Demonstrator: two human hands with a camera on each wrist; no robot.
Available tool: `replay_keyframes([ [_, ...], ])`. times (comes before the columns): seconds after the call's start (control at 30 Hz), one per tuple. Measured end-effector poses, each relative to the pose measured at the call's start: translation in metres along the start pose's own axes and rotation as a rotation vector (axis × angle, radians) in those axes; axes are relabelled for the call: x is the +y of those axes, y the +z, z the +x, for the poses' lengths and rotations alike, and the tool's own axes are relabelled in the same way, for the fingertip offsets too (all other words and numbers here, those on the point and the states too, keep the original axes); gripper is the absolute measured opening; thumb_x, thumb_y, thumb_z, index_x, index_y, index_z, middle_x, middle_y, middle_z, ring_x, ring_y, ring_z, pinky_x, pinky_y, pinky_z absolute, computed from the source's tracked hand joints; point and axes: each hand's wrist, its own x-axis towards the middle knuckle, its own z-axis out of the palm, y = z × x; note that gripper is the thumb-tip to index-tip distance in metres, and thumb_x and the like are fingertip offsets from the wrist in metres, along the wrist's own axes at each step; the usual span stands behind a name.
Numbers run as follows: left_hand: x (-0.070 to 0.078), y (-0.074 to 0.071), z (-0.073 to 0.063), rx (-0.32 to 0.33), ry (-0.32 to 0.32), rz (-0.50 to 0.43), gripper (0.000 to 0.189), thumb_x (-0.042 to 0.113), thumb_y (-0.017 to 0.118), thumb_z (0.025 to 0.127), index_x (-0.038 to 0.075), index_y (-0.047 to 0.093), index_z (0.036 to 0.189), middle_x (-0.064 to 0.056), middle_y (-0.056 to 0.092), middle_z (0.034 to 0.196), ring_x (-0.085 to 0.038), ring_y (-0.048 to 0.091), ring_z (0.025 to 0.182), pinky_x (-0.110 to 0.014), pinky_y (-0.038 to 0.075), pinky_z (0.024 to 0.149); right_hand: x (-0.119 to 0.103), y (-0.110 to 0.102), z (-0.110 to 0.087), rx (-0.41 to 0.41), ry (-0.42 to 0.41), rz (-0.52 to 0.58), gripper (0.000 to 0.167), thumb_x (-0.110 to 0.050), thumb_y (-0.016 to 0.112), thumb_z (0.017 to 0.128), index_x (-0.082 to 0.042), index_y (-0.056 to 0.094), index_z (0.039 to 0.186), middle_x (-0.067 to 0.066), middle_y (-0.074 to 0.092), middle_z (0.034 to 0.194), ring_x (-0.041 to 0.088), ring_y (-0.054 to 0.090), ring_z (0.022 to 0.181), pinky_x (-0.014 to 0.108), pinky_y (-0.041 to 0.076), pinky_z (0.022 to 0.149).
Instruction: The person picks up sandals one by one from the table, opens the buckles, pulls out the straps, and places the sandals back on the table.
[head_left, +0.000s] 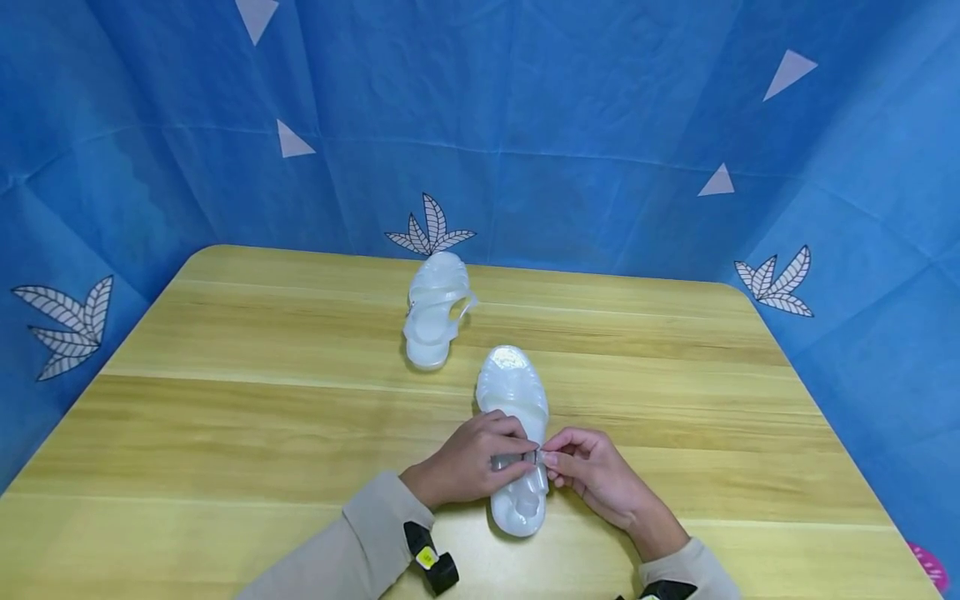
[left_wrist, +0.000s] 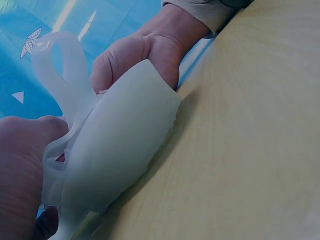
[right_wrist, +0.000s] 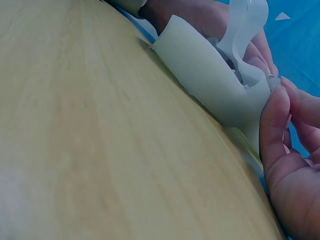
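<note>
Strap [right_wrist: 273, 82] (partly hidden) on nearer of two jelly sandals [head_left: 512, 379]; left hand [head_left: 480, 457] and right hand [head_left: 598, 477], fingertips closed, pinch it.

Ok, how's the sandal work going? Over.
Left hand holds near sandal by its strap. Right hand pinches strap's fastening end. Far sandal apart, out of the way.

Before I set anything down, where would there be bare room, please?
The yellow wood-grain tabletop is bare left of the far white plastic sandal and right of the right hand. It is crowded around the matching near sandal, which the left hand also grips.
</note>
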Motion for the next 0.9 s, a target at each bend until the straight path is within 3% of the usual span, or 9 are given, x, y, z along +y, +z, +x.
replay_keyframes([
  [0.9,0.0025,-0.0005,0.0002,0.004,-0.022,-0.048,0.022,0.024,0.068,0.085,0.01,0.073,0.102,0.004,0.065,0.091,-0.008,0.055,0.086,-0.018,0.043,0.08,-0.0013,0.0046,0.003,0.076,0.055,-0.081,0.014,0.001,0.056,0.09,-0.007,0.067,0.09,-0.001,0.064,0.08,0.004,0.057,0.069,0.015,0.049,0.061],
])
